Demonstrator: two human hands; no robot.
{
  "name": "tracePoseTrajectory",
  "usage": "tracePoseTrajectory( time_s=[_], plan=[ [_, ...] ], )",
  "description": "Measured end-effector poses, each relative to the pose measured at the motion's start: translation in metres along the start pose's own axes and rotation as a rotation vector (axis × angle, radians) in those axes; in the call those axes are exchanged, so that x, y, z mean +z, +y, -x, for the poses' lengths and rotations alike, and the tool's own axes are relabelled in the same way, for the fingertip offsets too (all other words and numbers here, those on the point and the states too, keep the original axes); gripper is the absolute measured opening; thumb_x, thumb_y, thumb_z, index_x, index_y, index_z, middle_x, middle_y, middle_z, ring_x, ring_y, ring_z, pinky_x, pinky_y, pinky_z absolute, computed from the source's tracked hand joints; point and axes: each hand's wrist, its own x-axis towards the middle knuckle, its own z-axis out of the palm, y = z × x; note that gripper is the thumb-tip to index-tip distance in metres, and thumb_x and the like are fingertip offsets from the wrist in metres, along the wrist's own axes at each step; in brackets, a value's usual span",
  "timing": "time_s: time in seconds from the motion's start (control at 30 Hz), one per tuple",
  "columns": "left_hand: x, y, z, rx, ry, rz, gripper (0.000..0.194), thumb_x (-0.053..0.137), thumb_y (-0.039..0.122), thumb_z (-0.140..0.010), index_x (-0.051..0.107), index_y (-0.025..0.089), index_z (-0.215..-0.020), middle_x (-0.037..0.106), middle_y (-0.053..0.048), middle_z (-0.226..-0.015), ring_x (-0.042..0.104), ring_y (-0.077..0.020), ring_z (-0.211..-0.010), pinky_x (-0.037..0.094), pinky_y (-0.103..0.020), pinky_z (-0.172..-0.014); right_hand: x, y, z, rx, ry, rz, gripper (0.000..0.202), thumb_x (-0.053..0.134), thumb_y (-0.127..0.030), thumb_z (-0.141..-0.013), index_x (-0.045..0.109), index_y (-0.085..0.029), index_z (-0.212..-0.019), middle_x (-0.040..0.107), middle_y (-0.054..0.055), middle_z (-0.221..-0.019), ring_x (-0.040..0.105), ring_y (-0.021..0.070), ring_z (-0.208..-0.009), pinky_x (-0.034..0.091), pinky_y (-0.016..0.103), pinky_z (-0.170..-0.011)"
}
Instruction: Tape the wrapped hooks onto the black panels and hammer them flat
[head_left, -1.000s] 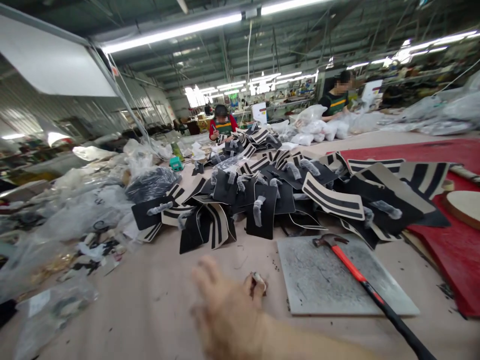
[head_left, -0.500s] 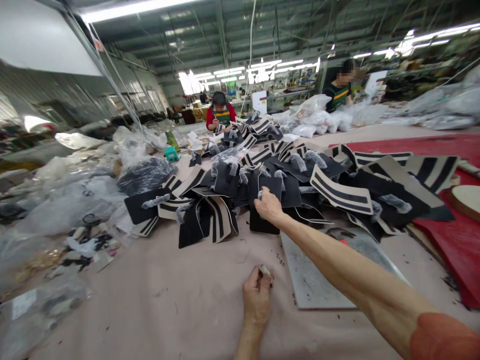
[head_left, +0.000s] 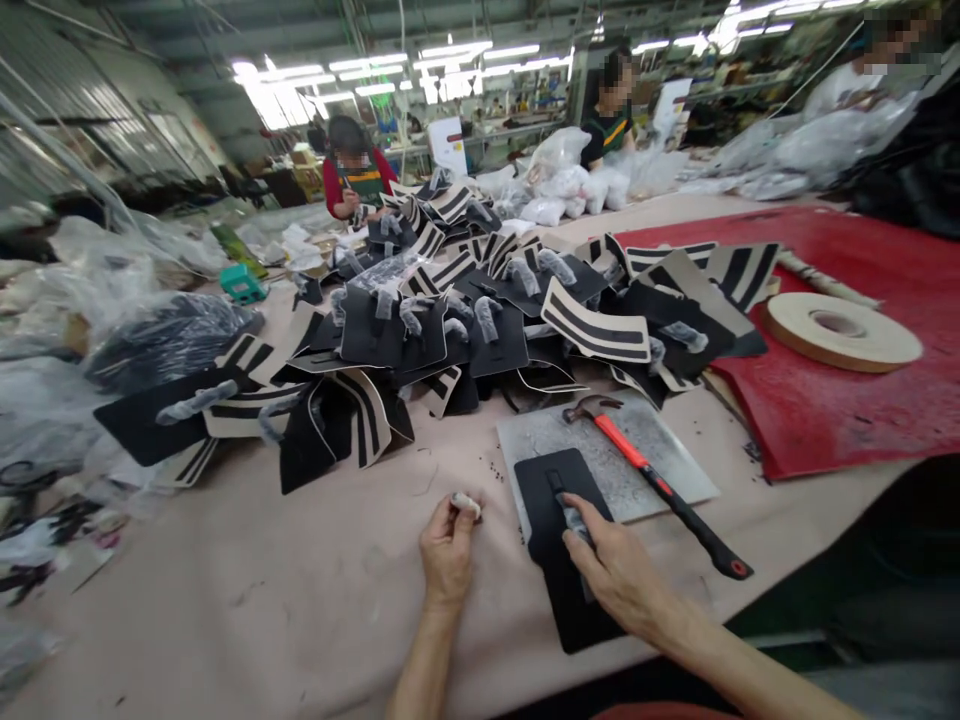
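My right hand (head_left: 619, 570) grips a black panel (head_left: 559, 480) by the plastic-wrapped strap on its face. The panel lies at a slant, its upper part over a grey slab (head_left: 660, 440) and its lower part over the table near the front edge. My left hand (head_left: 448, 555) is closed just left of the panel, low over the table. Something small and whitish shows at its fingertips; I cannot tell whether it is a held piece or a wrapped finger. A claw hammer (head_left: 652, 475) with a red and black handle lies across the slab.
A large heap of black panels (head_left: 375, 330) with striped pale backs spreads across the table. A tape roll (head_left: 844, 330) rests on a red sheet (head_left: 795, 420) at right. Plastic bags (head_left: 45, 390) pile up at left. Co-workers (head_left: 356, 185) sit beyond the heap.
My right hand has drawn a black panel from the heap back towards me, onto the slab's near left side. The left hand stays closed. The view has turned right, showing the whole hammer.
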Motion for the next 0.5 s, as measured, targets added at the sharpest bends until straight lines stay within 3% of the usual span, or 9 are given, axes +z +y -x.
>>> tracePoseTrajectory(
  time_s=[0.13, 0.3, 0.4, 0.5],
  plan=[
    [0.015, 0.027, -0.007, 0.057, -0.05, 0.045, 0.037, 0.073, 0.046, -0.082, 0.069, 0.016, -0.101, 0.078, -0.008, -0.094, 0.075, -0.0209, -0.089, 0.06, -0.031, -0.085, -0.001, 0.0, -0.004, 0.002, -0.012, -0.002, 0.062, 0.034, -0.049, -0.097, 0.046, -0.01, -0.144, 0.069, 0.019, -0.111, 0.066, 0.0344, -0.103, 0.046, 0.049, -0.092],
    [0.071, 0.063, -0.023, 0.131, -0.258, 0.087, 0.03, 0.072, 0.043, -0.085, 0.069, 0.016, -0.099, 0.078, -0.008, -0.094, 0.074, -0.0206, -0.09, 0.058, -0.033, -0.088, 0.004, 0.002, -0.009, -0.036, 0.067, 0.054, 0.06, 0.034, -0.051, -0.099, 0.048, -0.009, -0.141, 0.071, 0.02, -0.105, 0.068, 0.0365, -0.098, 0.047, 0.049, -0.088],
    [0.1, 0.063, -0.029, 0.085, -0.364, 0.107, 0.032, 0.072, 0.043, -0.083, 0.068, 0.016, -0.099, 0.079, -0.007, -0.09, 0.075, -0.0204, -0.086, 0.058, -0.032, -0.085, 0.01, 0.005, -0.008, -0.056, 0.093, 0.037, 0.055, 0.034, -0.05, -0.1, 0.05, -0.01, -0.135, 0.071, 0.019, -0.103, 0.069, 0.0365, -0.095, 0.048, 0.046, -0.084],
    [0.113, 0.054, -0.03, 0.072, -0.402, 0.073, 0.03, 0.069, 0.042, -0.085, 0.067, 0.016, -0.099, 0.079, -0.007, -0.089, 0.075, -0.0204, -0.086, 0.058, -0.032, -0.084, 0.011, 0.006, -0.008, -0.04, 0.094, 0.032, 0.049, 0.035, -0.05, -0.1, 0.052, -0.011, -0.124, 0.071, 0.019, -0.098, 0.07, 0.0372, -0.093, 0.047, 0.044, -0.079]
  ],
)
